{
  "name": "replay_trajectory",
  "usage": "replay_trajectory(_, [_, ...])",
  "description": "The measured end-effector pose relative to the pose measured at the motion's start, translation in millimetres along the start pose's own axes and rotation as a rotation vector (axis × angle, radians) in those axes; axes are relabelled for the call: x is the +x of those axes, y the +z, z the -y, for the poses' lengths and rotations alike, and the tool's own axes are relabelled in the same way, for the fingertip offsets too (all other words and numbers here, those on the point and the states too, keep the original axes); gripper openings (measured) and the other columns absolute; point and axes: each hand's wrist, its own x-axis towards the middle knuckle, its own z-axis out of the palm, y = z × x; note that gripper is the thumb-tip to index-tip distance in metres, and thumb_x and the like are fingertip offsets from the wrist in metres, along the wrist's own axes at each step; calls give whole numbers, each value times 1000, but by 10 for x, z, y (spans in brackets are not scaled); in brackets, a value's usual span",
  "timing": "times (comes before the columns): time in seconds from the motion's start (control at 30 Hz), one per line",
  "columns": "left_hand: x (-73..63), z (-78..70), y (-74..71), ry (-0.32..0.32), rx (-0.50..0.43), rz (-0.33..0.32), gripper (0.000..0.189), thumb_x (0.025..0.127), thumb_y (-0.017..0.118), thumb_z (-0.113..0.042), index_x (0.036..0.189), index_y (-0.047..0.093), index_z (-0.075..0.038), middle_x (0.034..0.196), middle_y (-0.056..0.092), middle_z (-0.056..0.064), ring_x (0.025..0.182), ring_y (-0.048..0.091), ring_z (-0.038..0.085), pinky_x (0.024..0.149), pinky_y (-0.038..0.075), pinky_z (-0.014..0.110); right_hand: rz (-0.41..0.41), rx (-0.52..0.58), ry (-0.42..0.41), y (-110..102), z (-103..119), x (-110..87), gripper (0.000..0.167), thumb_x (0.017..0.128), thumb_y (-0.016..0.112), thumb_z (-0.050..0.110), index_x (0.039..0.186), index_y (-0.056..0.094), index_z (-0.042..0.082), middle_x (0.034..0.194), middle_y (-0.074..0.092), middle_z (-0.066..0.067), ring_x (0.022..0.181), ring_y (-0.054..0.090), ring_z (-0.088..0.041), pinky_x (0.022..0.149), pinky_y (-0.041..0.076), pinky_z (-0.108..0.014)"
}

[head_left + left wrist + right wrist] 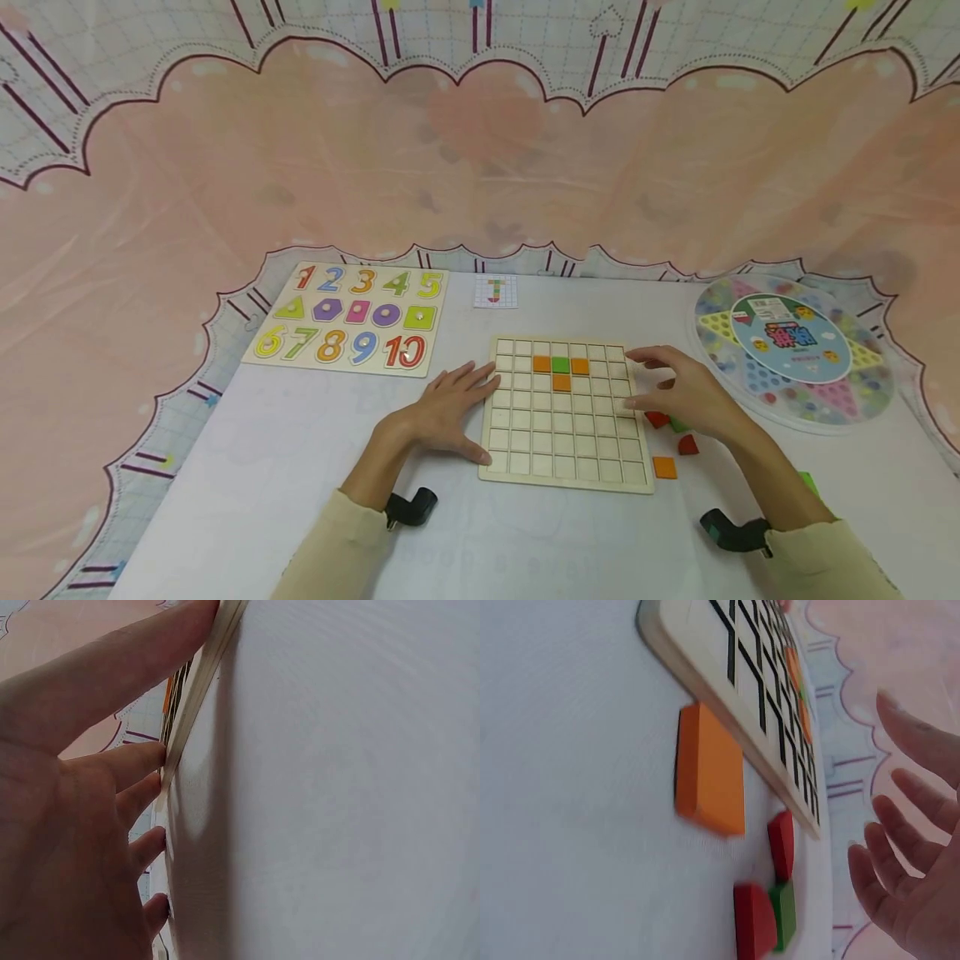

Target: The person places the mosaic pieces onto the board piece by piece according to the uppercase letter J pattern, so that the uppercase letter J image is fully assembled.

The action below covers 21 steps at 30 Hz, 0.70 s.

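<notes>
A wooden grid board (pixel 566 450) lies on the white table, with orange tiles (pixel 562 382) and one green tile (pixel 560 365) set in its upper cells. My left hand (pixel 442 411) is at the board's left side, thumb and fingertips touching the edge, as the left wrist view also shows. Over the right edge hovers my right hand (pixel 693 392), fingers slightly bent and holding nothing; the right wrist view shows it raised off the board. Beside that edge lie a loose orange square (pixel 712 776), red pieces (pixel 754 919) and a green piece (pixel 784 915).
At the back left is a number and shape puzzle board (pixel 345 321). A small pattern card (pixel 496 292) lies behind the grid board. The back right holds a round game box (pixel 791 337) with a clear rim. Another green piece (pixel 808 482) shows partly behind the right forearm.
</notes>
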Motion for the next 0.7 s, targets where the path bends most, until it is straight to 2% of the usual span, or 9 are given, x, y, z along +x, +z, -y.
replay_trajectory(0.07, [4,3,0,0,-2,0,113,74,87,-48,163,26,-15,175,12,2,163,5,32,131,7,60,1,-3,18,-50,-55,-62,73,86,81,40,148,51,15,150,51,-19,133,49,-40,105,52,-58])
replay_trajectory(0.23, [12,7,8,-2,-11,3,113,73,87,-47,163,27,-15,175,12,2,163,5,33,131,6,60,-5,8,3,-151,-199,-195,74,86,81,39,148,50,12,151,51,-20,135,46,-42,108,48,-62])
replay_trajectory(0.43, [28,20,33,-2,-1,3,112,74,87,-47,163,26,-16,175,12,2,163,5,32,131,6,59,26,1,-25,-191,-324,-292,72,87,81,36,148,51,12,149,55,-20,131,50,-41,105,51,-60])
replay_trajectory(0.5, [26,17,29,-4,0,2,113,74,87,-47,163,26,-15,175,12,2,163,5,33,131,6,59,29,-17,-30,-187,-360,-310,70,88,80,35,148,51,12,148,56,-19,131,51,-41,102,54,-52])
replay_trajectory(0.63, [17,9,10,-6,-5,1,113,73,87,-47,163,27,-15,175,12,2,163,6,32,131,6,60,10,-71,-44,-174,-428,-335,68,86,82,32,145,55,12,145,58,-18,129,54,-40,92,54,-23])
replay_trajectory(0.7, [15,10,3,-5,-5,0,113,73,88,-47,163,27,-15,175,12,2,163,6,33,131,6,60,2,-93,-45,-165,-456,-345,66,85,83,30,143,57,11,143,60,-18,128,55,-40,88,53,-16])
